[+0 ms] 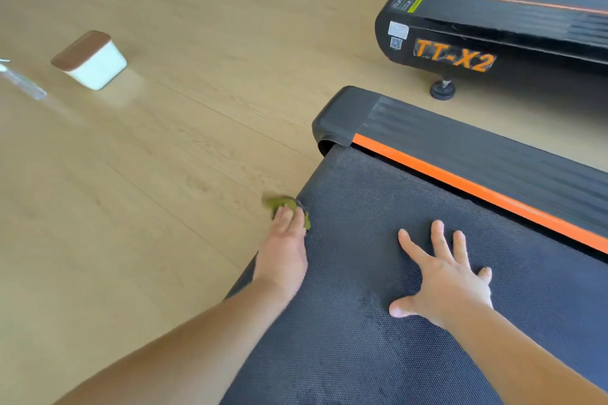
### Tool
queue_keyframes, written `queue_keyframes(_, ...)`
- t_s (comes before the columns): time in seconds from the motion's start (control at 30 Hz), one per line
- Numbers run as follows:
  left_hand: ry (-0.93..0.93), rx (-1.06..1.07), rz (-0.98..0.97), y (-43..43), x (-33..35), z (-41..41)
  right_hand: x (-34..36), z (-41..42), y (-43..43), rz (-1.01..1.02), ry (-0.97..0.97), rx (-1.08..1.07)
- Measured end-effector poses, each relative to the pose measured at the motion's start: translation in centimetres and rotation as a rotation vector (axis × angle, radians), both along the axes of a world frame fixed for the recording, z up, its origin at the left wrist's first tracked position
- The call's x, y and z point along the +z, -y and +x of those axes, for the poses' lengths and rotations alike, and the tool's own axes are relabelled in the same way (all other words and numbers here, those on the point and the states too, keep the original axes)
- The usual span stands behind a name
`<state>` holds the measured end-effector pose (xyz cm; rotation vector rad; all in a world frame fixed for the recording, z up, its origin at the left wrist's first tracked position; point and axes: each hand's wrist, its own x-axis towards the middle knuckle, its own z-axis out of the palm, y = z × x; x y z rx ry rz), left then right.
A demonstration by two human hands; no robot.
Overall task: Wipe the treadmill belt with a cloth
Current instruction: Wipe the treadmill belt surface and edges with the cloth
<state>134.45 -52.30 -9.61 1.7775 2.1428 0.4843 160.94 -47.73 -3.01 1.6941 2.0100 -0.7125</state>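
Observation:
The treadmill belt (368,273) is dark and textured, running from the lower right up to a black end cap (342,115), with an orange stripe (477,194) along its far side rail. A small green cloth (279,203) lies at the belt's rear left edge, partly over the floor. My left hand (286,240) presses on the cloth with straight fingers, covering most of it. My right hand (444,276) rests flat on the belt with fingers spread, to the right of the cloth.
A second black treadmill (493,33) marked TT-X2 stands at the upper right on a round foot (442,89). On the wooden floor (164,174) at the left sit a white box with a brown lid (90,59) and a clear bottle (19,80).

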Motion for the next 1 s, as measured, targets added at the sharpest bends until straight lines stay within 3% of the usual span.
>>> queue_keyframes(0.03,-0.018,-0.061,0.006,1.6,-0.2,2.0,0.1,0.1,0.0,0.003,0.001,0.001)
queue_keyframes(0.1,-0.075,-0.385,0.066,5.4,-0.2,5.0,0.4,0.1,0.1,0.003,0.019,0.015)
queue_keyframes(0.2,-0.143,-0.693,0.080,4.3,0.0,2.7,0.0,0.1,0.1,0.023,0.015,0.015)
queue_keyframes(0.27,-0.177,-0.638,0.071,1.0,0.2,0.9,-0.1,0.2,-0.2,-0.001,0.030,0.019)
queue_keyframes(0.4,-0.005,-0.230,-0.053,-1.4,1.1,2.8,-0.4,0.1,0.0,0.002,0.016,0.014)
queue_keyframes(0.57,-0.068,-0.272,-0.058,-1.5,0.7,2.8,-0.2,0.2,-0.3,-0.023,0.024,0.024)
queue_keyframes(0.73,-0.146,-0.545,-0.039,-5.6,0.8,-0.6,-0.7,0.4,-0.3,-0.027,0.019,0.022)
queue_keyframes(0.87,-0.063,-0.167,0.007,-8.6,1.0,3.0,-0.7,0.4,-0.3,-0.033,0.024,0.036)
queue_keyframes(0.93,-0.085,-0.280,0.051,-8.1,0.1,7.0,-0.8,0.4,-0.3,-0.025,0.024,0.038)
queue_keyframes(1.0,-0.108,-0.603,0.090,-8.0,-0.5,7.8,-0.9,0.5,-0.2,-0.027,0.029,0.044)
